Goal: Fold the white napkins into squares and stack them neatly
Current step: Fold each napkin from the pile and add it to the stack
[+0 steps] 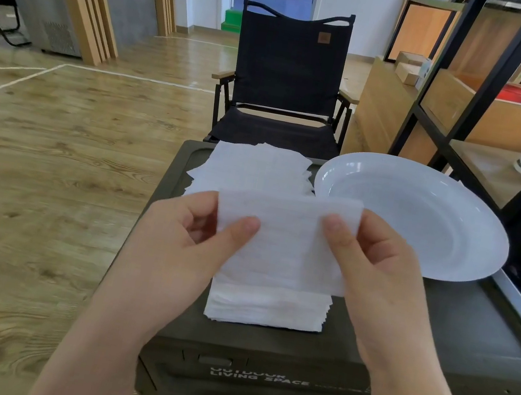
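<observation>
I hold one white napkin point(286, 240) up in the air above the dark box lid. My left hand point(189, 240) pinches its left edge between thumb and fingers, and my right hand point(375, 269) pinches its upper right corner. Directly under it lies a stack of folded white napkins point(267, 306), several layers thick, partly hidden by the held napkin. A loose pile of unfolded white napkins point(253, 168) sits farther back on the lid.
A dark storage box point(459, 323) serves as the work surface. A white plate point(423, 215) rests on its right side. A black folding chair point(287, 76) stands behind, and a black-framed shelf point(480, 86) rises at the right. Wooden floor lies at the left.
</observation>
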The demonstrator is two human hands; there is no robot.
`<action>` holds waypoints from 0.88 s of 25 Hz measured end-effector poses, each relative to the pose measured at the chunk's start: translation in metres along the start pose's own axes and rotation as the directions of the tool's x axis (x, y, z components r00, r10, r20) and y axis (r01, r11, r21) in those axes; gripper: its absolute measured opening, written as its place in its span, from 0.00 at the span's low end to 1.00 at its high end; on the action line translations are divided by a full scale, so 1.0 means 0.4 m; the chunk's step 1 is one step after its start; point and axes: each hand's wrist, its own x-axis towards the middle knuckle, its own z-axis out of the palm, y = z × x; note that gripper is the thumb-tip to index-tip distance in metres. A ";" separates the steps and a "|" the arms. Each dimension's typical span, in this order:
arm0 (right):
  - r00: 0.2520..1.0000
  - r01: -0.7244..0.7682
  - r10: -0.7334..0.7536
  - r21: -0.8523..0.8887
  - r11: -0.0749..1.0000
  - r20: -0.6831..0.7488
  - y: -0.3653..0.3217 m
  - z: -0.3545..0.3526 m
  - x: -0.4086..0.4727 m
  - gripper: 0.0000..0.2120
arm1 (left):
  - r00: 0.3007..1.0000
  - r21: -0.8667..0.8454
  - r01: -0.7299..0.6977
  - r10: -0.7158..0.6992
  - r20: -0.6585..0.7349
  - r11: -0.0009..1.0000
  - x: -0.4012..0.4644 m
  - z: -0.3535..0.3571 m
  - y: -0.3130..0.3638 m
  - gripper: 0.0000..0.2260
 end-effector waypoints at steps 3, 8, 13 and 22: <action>0.991 -0.127 0.130 -0.129 0.983 0.012 0.029 0.005 0.004 0.05 | 0.974 -0.063 0.184 -0.191 -0.120 0.981 0.018 0.023 -0.037 0.06; 0.968 -0.250 0.219 -0.461 0.851 -0.121 0.062 0.001 0.006 0.05 | 0.950 0.161 0.286 -0.257 -0.178 0.945 0.032 0.031 -0.097 0.19; 0.959 -0.269 0.171 -0.548 0.792 -0.224 0.059 -0.012 0.005 0.11 | 0.929 0.261 0.329 -0.261 -0.262 0.907 0.033 0.031 -0.089 0.11; 0.944 -0.321 0.189 -0.624 0.712 -0.271 0.093 0.001 0.016 0.09 | 0.910 0.416 0.373 -0.239 -0.340 0.829 0.038 0.037 -0.109 0.14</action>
